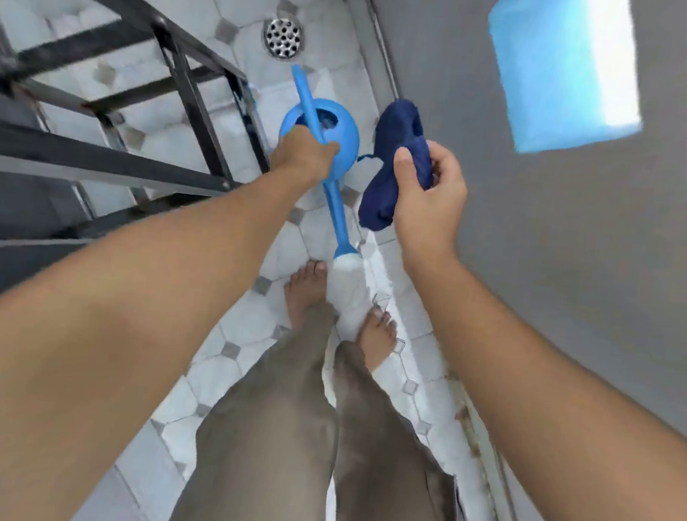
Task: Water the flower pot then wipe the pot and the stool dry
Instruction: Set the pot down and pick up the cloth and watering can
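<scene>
Looking straight down here: the left hand (305, 151) has its fingers wrapped tight around the handle of a round, bright blue plastic watering can (326, 130), just above the middle of the frame. The can's long blue spout (336, 212) points down toward the person's bare feet (308, 290), and its white tip hangs just above the toes. Right beside it, the right hand (428, 197) has its fingers closed on a bunched dark navy cloth (392, 154), which spills out above and below the fist. The two hands sit near each other, the cloth just right of the can's body.

Below them lies a white tiled floor with small grey diamond insets (237, 316), with a round metal drain cover (283, 37) at top centre. A black metal frame (175, 69) fills the upper left. A plain grey wall (589, 267) runs down the right side, with a bright light-blue rectangle (565, 67) on it at upper right. Olive-brown trousers (269, 444) fill the bottom centre.
</scene>
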Tool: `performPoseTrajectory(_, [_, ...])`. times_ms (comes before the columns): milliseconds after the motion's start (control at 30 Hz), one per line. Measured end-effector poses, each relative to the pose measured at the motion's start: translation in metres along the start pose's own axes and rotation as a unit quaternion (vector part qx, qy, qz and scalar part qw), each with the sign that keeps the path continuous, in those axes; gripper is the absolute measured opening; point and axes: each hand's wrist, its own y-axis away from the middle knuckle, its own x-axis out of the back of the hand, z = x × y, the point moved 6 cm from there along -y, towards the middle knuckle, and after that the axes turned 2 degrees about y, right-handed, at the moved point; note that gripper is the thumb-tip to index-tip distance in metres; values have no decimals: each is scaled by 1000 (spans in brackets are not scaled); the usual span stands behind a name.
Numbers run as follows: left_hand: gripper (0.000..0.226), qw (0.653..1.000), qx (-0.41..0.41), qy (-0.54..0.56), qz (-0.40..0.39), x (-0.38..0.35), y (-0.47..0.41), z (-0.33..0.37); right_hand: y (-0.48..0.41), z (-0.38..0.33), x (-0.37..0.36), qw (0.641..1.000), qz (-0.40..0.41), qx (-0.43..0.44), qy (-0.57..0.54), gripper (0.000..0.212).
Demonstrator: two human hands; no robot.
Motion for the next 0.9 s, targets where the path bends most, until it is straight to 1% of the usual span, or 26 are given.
performPoseTrajectory(133, [46, 1000, -5, -11, 2, -22, -40, -2, -43, 26, -32, 1000, -18, -9, 3, 27])
performPoseTrajectory(233, [42, 1000, 5, -5, -11, -35, -51, -19, -61, 34, -48, 1000, -23, -10, -3, 29])
performPoseTrajectory(333, [40, 1000, -4, -8, -19, -44, -62, -36, -67, 40, -62, 999, -29, -11, -18, 28])
performPoseTrajectory(467, [38, 1000, -13, -13, -19, -51, -68, -47, -71, 48, -73, 998, -59, -11, -30, 24])
performPoseTrajectory(600, [28, 999, -8, 46, -22, -54, -70, -59, -74, 51, -83, 993, -95, -21, -65, 21])
performPoseTrajectory(633, [30, 998, 3, 63, -4, -51, -69, -59, -75, 52, -85, 992, -103, -26, -72, 22])
performPoseTrajectory(667, [35, 994, 25, 97, 32, -45, -64, -58, -77, 53, -86, 989, -117, -36, -85, 24])
performPoseTrajectory(700, [46, 983, 62, 166, 57, -39, -56, -59, -78, 54, -89, 983, -135, -56, -110, 27])
performPoseTrajectory(733, [59, 957, 100, 270, 38, -38, -45, -58, -78, 55, -91, 974, -154, -81, -143, 30])
performPoseTrajectory(767, [70, 918, 119, 378, -27, -42, -37, -55, -77, 55, -94, 963, -173, -103, -177, 33])
performPoseTrajectory(800, [79, 867, 123, 467, -121, -47, -27, -47, -75, 54, -97, 953, -190, -120, -202, 34])
performPoseTrajectory(833, [85, 830, 116, 512, -188, -47, -17, -42, -74, 54, -99, 945, -203, -130, -219, 35])
performPoseTrajectory(867, [86, 814, 98, 524, -229, -44, -10, -38, -72, 52, -101, 940, -212, -136, -230, 36])
performPoseTrajectory(900, [80, 812, 71, 525, -244, -42, -6, -36, -72, 51, -102, 937, -220, -137, -234, 35])
